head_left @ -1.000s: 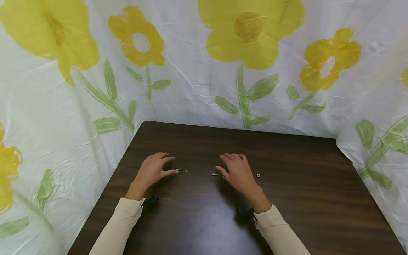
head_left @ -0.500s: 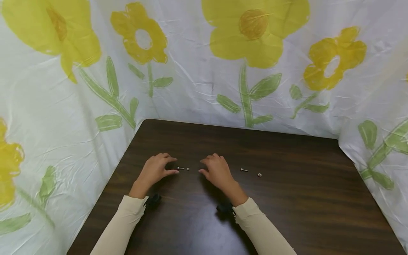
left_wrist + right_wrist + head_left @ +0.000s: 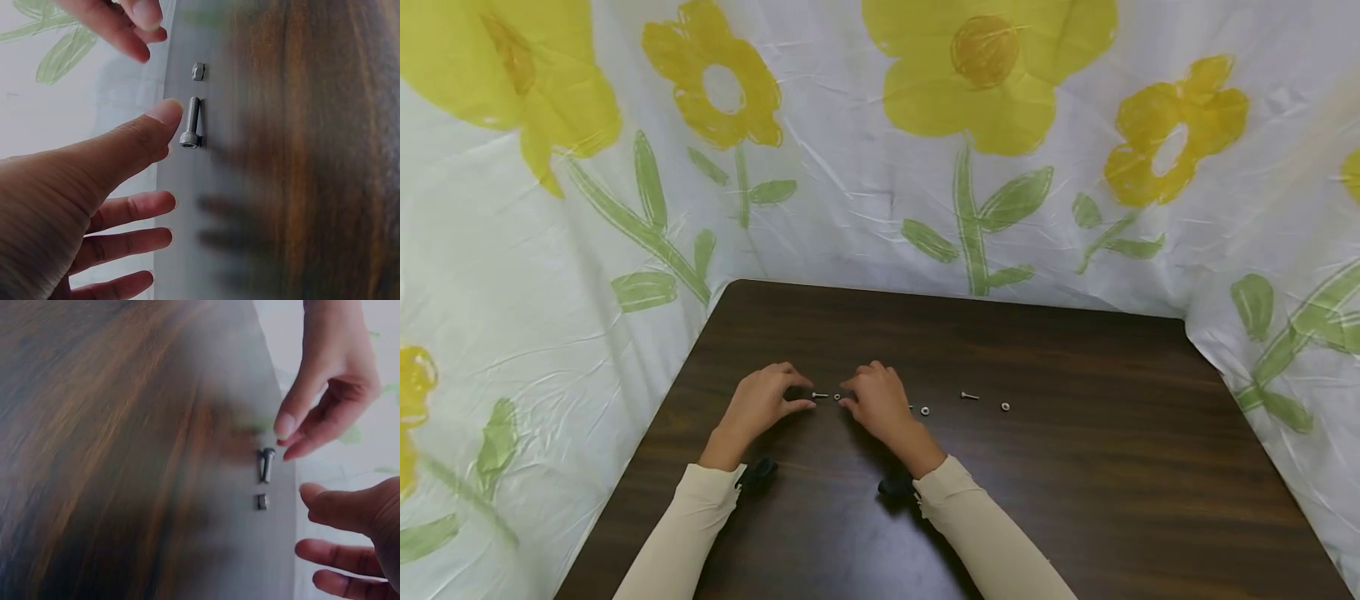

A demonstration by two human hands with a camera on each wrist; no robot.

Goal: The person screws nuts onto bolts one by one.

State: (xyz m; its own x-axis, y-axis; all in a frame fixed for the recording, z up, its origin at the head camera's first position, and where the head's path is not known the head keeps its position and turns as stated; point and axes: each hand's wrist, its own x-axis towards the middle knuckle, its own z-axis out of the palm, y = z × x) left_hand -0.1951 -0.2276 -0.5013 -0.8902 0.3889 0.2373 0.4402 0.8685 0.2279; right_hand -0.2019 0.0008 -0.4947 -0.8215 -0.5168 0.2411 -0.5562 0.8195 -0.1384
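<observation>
From where I stand, the left hand (image 3: 762, 404) has its thumb and fingers spread wide, with nothing between them. A small bolt (image 3: 190, 124) lies on the dark table (image 3: 1075, 483) just beside those fingertips, its socket head toward this hand and its threaded end pointing at a small nut (image 3: 198, 71), set a little apart from it. The right hand (image 3: 876, 404) reaches in from the other side, thumb and fingers parted too and holding nothing that I can see; the nut is just beside its tips. Whether any fingertip actually brushes the metal, I can't tell.

Behind the right hand a sliver of metal (image 3: 911, 407) pokes out, the rest covered by the hand, so I can't make out its shape. Near it sits a second nut (image 3: 925, 411), and farther right lie another bolt (image 3: 970, 396) and a third nut (image 3: 1005, 407), too small to read in detail. Both cream sleeves (image 3: 992, 521) run off the bottom edge, and the flowered cloth (image 3: 850, 167) is cut off above.
</observation>
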